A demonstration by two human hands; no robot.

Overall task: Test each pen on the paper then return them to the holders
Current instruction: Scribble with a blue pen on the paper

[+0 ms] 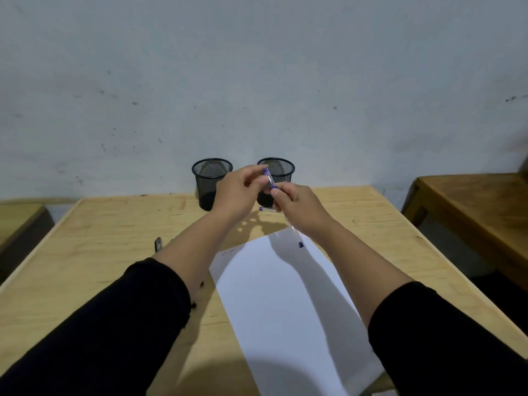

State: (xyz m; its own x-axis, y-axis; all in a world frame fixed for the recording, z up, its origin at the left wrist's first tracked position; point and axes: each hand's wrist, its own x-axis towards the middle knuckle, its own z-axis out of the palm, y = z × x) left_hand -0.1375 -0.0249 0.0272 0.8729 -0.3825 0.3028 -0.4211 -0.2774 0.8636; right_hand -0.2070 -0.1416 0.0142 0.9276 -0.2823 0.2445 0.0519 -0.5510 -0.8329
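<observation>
Left hand (237, 192): raised over the far half of the table, fingers curled; fingertips pinch the upper pen near its blue end.
Right hand (297, 210): raised just at 3 o'clock of the left hand, fingers curled; thumb and fingers grip the same upper pen lower down, and a second pen runs out below the palm.
Upper pen (269, 178): clear barrel with blue end, tilted, blue end pointing to 12 o'clock; held between both hands in front of the right holder.
Lower pen (295, 235): clear barrel, blue end pointing to 5 o'clock; hangs from the right hand above the far corner of the paper (whether the tip touches the sheet cannot be told).
Third pen (267, 209): short visible stretch with a blue end, lying near the base of the right holder at 9 o'clock of the right hand; whether it rests on the table or is held cannot be told.
Left holder (212, 181): black mesh cup, upright, at the far edge of the table.
Right holder (278, 170): black mesh cup, upright, just at 3 o'clock of the left holder, partly hidden by the hands.
Paper (280, 295): white sheet, flat on the table, turned at an angle, at 6 o'clock of the hands.
Table (114, 238): light wood, carries holders and paper.
Sleeves (128, 324): black, pushed up the forearms.
Wall (257, 81): pale, scuffed, behind the table.
</observation>
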